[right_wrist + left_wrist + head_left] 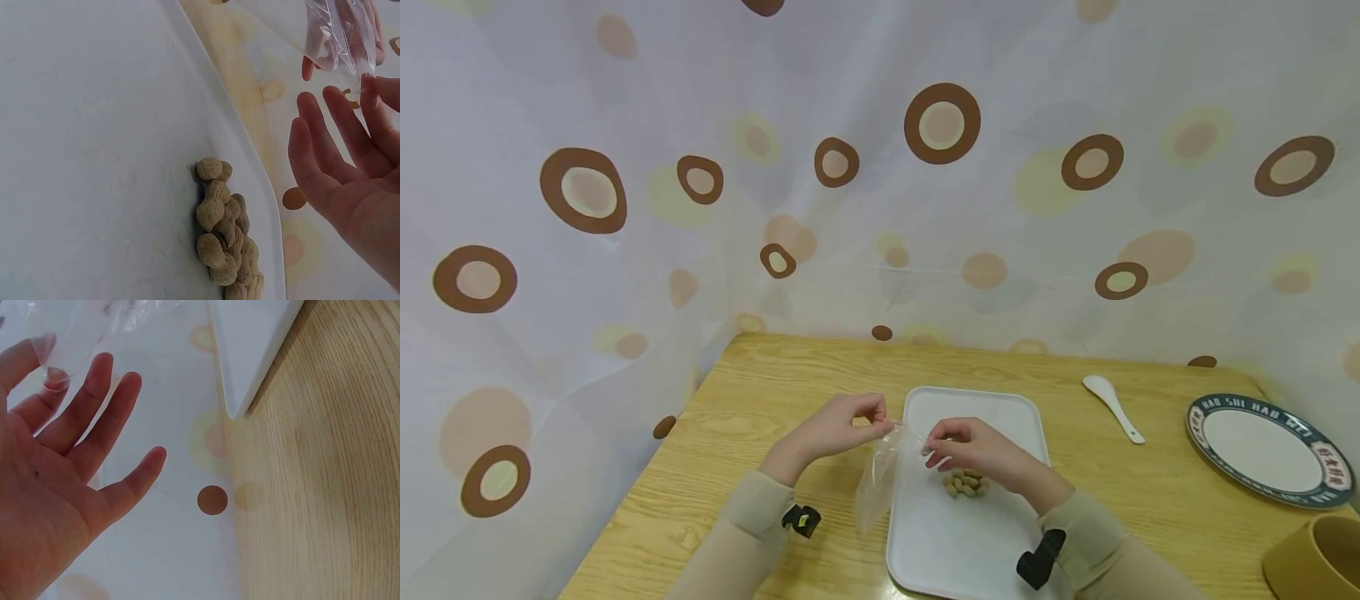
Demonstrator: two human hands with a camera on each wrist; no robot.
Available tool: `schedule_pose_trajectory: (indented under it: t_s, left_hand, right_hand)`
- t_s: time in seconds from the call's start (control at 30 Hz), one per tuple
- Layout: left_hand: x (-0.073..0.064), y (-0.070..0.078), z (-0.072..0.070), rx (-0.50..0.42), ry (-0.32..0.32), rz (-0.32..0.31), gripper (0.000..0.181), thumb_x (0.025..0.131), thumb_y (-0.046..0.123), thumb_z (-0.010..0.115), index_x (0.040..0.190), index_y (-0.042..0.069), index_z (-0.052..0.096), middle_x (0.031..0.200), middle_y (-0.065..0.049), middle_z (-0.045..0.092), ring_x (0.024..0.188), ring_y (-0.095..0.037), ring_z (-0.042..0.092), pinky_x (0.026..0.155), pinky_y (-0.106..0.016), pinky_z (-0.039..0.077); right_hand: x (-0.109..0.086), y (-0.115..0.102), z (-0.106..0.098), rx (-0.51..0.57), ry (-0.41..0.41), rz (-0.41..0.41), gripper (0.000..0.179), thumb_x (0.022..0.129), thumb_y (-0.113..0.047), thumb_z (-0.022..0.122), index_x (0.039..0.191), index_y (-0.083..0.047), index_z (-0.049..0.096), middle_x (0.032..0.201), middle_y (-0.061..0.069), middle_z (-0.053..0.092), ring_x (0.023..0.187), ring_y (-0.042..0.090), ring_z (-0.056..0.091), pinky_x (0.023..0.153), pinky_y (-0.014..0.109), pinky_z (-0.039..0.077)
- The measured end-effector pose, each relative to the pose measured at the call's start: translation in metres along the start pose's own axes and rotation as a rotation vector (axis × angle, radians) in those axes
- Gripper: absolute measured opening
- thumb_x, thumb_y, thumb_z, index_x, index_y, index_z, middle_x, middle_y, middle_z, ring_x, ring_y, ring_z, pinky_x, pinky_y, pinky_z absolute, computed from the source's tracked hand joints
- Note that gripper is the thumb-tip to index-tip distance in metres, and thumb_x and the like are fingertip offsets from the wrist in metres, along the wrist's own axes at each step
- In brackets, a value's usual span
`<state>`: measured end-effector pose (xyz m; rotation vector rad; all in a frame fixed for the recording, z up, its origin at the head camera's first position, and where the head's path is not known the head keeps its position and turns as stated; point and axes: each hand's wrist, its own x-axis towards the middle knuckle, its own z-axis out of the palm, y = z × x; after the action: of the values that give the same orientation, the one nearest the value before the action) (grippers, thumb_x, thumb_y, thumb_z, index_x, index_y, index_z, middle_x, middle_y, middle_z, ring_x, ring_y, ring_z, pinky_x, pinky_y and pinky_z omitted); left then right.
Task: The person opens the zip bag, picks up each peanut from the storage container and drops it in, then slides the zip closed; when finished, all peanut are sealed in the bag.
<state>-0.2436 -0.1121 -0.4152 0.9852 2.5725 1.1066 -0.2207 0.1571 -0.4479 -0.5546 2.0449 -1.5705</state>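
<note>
A clear plastic bag (pixel 877 486) hangs between the two hands, over the left edge of a white tray (pixel 958 546). The left hand (pixel 844 427) pinches the bag's rim between thumb and index finger; its other fingers spread loosely in the left wrist view. From the other side, the right hand (pixel 976 450) pinches the bag (pixel 342 37) with thumb and index finger, its remaining fingers apart. Beneath the right hand, several unshelled peanuts (pixel 966 483) lie heaped on the tray. In the right wrist view the peanuts (pixel 225 231) sit near the tray's rim.
A white spoon (pixel 1112 407) lies on the wooden table (pixel 797 367) right of the tray. Farther right are a plate with a dark patterned rim (pixel 1262 446) and a yellowish-brown cup (pixel 1311 558). A patterned curtain (pixel 865 292) stands behind and left of the table.
</note>
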Motion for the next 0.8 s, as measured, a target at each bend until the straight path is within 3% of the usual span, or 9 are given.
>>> schedule_pose_trajectory:
  t_s: [0.13,0.3,0.4,0.5,0.63,0.7,0.8]
  left_hand:
    - [0.0,0.0,0.0,-0.013,-0.004,0.012,0.023,0.093,0.029,0.069,0.085,0.016,0.052,0.087,0.005,0.059,0.094,-0.015,0.062,0.082,-0.037,0.05]
    - [0.001,0.002,0.001,-0.128,-0.042,0.024,0.027,0.09,0.02,0.073,0.095,0.01,0.048,0.104,-0.003,0.068,0.117,-0.026,0.064,0.102,-0.048,0.048]
    - [0.003,0.002,0.005,-0.224,-0.073,0.005,0.039,0.089,0.018,0.074,0.112,0.007,0.043,0.117,-0.012,0.07,0.118,-0.03,0.064,0.105,-0.047,0.046]
    - [0.005,0.003,0.012,-0.277,-0.072,-0.034,0.067,0.087,0.02,0.077,0.136,0.009,0.032,0.131,-0.018,0.063,0.125,-0.033,0.058,0.108,-0.049,0.043]
    - [0.009,0.007,0.021,-0.213,-0.043,-0.082,0.097,0.082,0.028,0.081,0.153,0.018,0.015,0.148,-0.013,0.049,0.138,-0.03,0.045,0.111,-0.051,0.039]
    - [0.011,0.008,0.026,-0.157,-0.036,-0.091,0.101,0.081,0.033,0.082,0.155,0.022,0.014,0.15,-0.006,0.048,0.141,-0.027,0.043,0.112,-0.05,0.038]
    - [0.014,0.009,0.031,-0.113,-0.024,-0.08,0.099,0.08,0.036,0.083,0.155,0.018,0.02,0.145,-0.003,0.053,0.137,-0.026,0.046,0.111,-0.05,0.038]
  right_hand:
    - [-0.003,-0.003,0.0,-0.048,0.025,-0.043,0.03,0.101,-0.025,0.057,0.106,0.004,0.064,0.111,0.022,0.067,0.103,0.031,0.067,0.091,0.048,0.055]
    - [-0.004,-0.004,0.0,-0.088,0.108,-0.09,0.024,0.098,-0.021,0.062,0.102,0.002,0.068,0.107,0.02,0.071,0.102,0.038,0.067,0.088,0.051,0.055]
    - [-0.003,-0.003,0.001,-0.086,0.167,-0.098,0.023,0.096,-0.02,0.065,0.102,0.001,0.07,0.112,0.021,0.07,0.102,0.038,0.067,0.088,0.048,0.056]
    - [-0.003,-0.003,0.003,-0.082,0.212,-0.108,0.026,0.095,-0.021,0.067,0.103,0.003,0.071,0.119,0.024,0.068,0.103,0.039,0.067,0.087,0.046,0.056]
    - [-0.002,-0.003,0.006,-0.104,0.261,-0.132,0.027,0.094,-0.023,0.069,0.104,0.001,0.072,0.123,0.025,0.066,0.108,0.036,0.066,0.087,0.038,0.057]
    - [-0.001,-0.003,0.007,-0.131,0.286,-0.146,0.026,0.093,-0.024,0.07,0.103,-0.001,0.073,0.122,0.022,0.068,0.112,0.033,0.065,0.088,0.034,0.057]
    - [0.0,-0.004,0.009,-0.175,0.313,-0.16,0.024,0.092,-0.024,0.07,0.103,-0.003,0.074,0.12,0.016,0.07,0.115,0.03,0.064,0.09,0.031,0.056]
